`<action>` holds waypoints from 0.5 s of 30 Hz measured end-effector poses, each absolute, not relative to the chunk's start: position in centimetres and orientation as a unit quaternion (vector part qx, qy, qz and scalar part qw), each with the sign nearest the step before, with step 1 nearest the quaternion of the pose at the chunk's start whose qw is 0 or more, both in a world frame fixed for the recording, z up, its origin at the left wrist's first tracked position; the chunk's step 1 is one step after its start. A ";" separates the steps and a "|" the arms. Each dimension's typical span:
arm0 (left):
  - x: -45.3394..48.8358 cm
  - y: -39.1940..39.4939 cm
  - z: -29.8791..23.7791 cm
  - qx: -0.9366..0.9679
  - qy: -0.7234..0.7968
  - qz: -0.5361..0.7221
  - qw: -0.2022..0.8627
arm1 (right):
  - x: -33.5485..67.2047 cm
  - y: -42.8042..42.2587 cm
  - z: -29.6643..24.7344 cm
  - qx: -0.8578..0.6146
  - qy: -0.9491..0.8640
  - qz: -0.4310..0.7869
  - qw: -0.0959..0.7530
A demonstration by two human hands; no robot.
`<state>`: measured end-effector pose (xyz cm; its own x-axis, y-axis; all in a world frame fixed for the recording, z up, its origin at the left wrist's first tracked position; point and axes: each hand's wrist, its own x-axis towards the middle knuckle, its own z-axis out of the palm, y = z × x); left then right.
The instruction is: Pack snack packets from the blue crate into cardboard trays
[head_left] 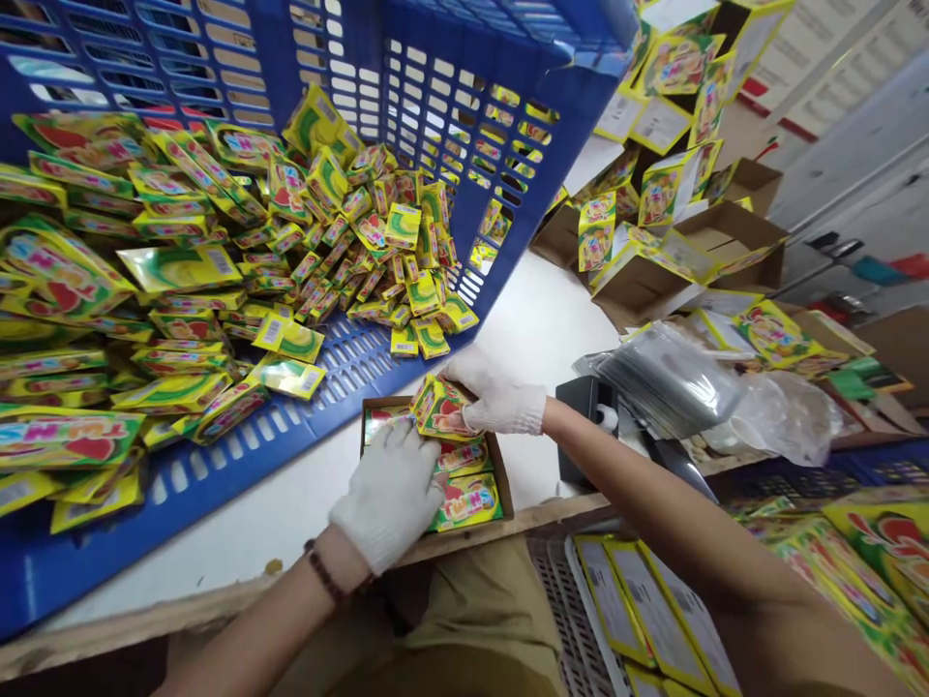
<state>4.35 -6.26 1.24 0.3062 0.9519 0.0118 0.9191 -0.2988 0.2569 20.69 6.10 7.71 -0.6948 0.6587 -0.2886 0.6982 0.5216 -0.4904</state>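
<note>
My right hand (504,399), in a white knit glove, grips a few small yellow-green printed packs (439,407), its thumb pressed on their near face. These packs are tilted above an open brown carton (506,484) at the table's edge. Other packs (468,499) lie flat inside the carton, with pink lettering and red fruit facing up. Over the carton's left side is my left hand (392,494), also gloved, its fingers stretched out against the packs. It covers part of the carton's contents, and its fingertips are partly hidden.
A large blue crate (464,223) lies on its side at left, with a heap of similar packs (218,261) spilling toward its edge. Clear plastic sleeves (664,378) and open printed cartons (645,281) sit at right. Below the table, a white basket (581,581) holds larger boxes.
</note>
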 end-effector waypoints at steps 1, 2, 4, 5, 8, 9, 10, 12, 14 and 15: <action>5.1 -5.9 0.9 0.799 0.591 0.059 0.090 | 20.7 6.3 7.2 0.391 0.868 -0.300 0.054; 5.6 -5.7 0.4 0.795 0.600 0.039 0.083 | 20.6 6.5 6.8 0.395 0.866 -0.296 0.076; 6.0 -5.6 -0.3 0.784 0.615 0.009 0.080 | 20.2 6.4 6.2 0.400 0.871 -0.257 0.125; 6.1 -5.7 -0.6 0.780 0.621 -0.001 0.079 | 19.9 6.3 6.0 0.397 0.877 -0.227 0.148; 5.9 -6.1 -0.9 0.775 0.627 -0.014 0.075 | 19.1 5.7 5.8 0.381 0.892 -0.141 0.199; 5.9 -6.2 -0.9 0.775 0.628 -0.016 0.077 | 19.0 5.4 5.7 0.383 0.894 -0.116 0.204; 5.9 -6.3 -0.9 0.773 0.629 -0.015 0.080 | 19.0 5.1 5.5 0.384 0.896 -0.092 0.202; 5.9 -6.5 -0.8 0.769 0.633 -0.012 0.087 | 19.2 4.5 4.9 0.383 0.903 -0.059 0.183; 6.0 -6.5 -0.8 0.767 0.636 -0.008 0.088 | 19.5 3.9 4.3 0.377 0.909 -0.062 0.167; 6.0 -6.6 -0.8 0.765 0.638 -0.007 0.088 | 19.6 3.7 4.1 0.376 0.909 -0.075 0.164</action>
